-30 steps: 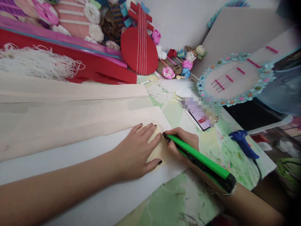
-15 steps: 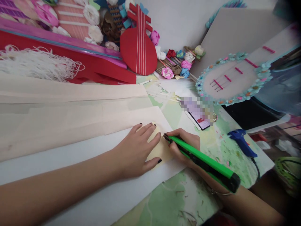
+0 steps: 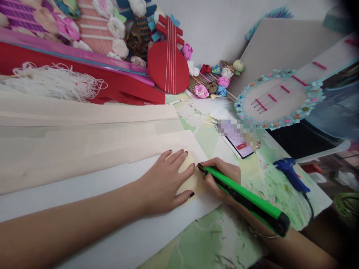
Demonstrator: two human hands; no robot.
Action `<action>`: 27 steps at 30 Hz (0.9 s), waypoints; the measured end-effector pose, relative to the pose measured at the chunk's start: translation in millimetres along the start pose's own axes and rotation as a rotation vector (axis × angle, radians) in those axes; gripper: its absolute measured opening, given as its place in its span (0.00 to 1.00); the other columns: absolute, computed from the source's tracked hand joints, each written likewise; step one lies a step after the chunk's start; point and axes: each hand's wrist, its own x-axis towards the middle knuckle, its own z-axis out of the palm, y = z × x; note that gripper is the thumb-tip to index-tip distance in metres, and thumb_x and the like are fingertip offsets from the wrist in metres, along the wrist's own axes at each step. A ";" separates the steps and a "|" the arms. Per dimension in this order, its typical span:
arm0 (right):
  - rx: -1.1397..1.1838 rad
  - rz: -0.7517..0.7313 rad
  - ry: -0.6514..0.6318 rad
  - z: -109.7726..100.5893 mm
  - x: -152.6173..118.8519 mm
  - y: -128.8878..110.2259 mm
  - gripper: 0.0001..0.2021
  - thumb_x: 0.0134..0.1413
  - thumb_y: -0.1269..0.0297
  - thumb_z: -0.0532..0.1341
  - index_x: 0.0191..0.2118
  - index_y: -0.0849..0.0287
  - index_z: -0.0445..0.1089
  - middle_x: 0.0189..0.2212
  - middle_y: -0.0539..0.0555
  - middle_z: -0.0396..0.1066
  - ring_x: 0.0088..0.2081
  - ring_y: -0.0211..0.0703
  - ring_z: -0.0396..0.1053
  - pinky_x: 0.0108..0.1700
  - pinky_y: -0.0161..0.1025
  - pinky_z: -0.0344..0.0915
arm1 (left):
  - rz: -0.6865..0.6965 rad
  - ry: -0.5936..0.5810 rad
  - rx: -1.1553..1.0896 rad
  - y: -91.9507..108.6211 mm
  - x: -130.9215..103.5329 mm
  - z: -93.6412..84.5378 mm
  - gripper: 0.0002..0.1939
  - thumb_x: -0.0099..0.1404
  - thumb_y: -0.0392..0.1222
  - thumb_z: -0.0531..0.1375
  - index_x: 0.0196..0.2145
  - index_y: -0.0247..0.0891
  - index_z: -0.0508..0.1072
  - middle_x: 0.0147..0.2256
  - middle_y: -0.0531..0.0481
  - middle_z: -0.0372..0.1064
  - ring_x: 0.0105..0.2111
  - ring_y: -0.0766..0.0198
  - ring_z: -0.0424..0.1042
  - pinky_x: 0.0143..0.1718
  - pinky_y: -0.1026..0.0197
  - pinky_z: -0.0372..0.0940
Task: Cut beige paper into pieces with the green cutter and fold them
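My left hand (image 3: 165, 181) lies flat with spread fingers on a pale yellow piece (image 3: 198, 183), partly hidden beneath it. Under that piece stretches a large white sheet (image 3: 157, 228) on the table. A green utility knife (image 3: 246, 194) with black parts is gripped in my right hand (image 3: 224, 173), its front end pointing left at the yellow piece, close to my left index fingertip. The blade itself is too small to make out. Cream-coloured strips (image 3: 84, 144) of material lie along the sheet's far side.
To the right are a phone (image 3: 242, 147) and a blue glue gun (image 3: 291, 173). A red paper lute shape (image 3: 168, 67), white strings (image 3: 58, 82) and several paper flowers stand at the back. A flower-edged lute shape (image 3: 277, 101) leans at right. Scraps litter the green table (image 3: 185, 246).
The whole view has shifted slightly, so things appear a little lower and to the right. Both hands and the utility knife keep nearly the same places against the yellow piece.
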 end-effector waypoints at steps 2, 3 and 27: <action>0.003 0.008 0.024 4.3 -3.6 4.8 0.12 0.45 0.73 0.57 0.37 0.55 0.70 0.25 0.46 0.76 0.23 0.35 0.72 0.29 0.32 0.67 | 0.004 -0.001 0.001 0.2 0.1 -0.5 0.30 0.67 0.55 0.52 0.60 0.35 0.62 0.61 0.27 0.55 0.63 0.40 0.53 0.60 0.37 0.51; 0.006 0.017 0.027 5.5 -5.0 6.3 0.12 0.45 0.73 0.57 0.37 0.55 0.70 0.25 0.46 0.76 0.23 0.35 0.72 0.29 0.32 0.67 | 0.004 -0.002 0.002 0.1 0.3 -0.6 0.30 0.67 0.55 0.52 0.60 0.35 0.62 0.61 0.27 0.55 0.63 0.39 0.53 0.60 0.37 0.51; -0.017 0.104 0.014 2.7 -9.9 1.8 0.10 0.46 0.70 0.56 0.35 0.54 0.70 0.23 0.46 0.75 0.22 0.36 0.71 0.29 0.33 0.64 | 0.005 -0.005 0.006 -1.8 0.1 1.2 0.30 0.68 0.57 0.51 0.60 0.36 0.61 0.62 0.27 0.54 0.64 0.39 0.53 0.60 0.37 0.51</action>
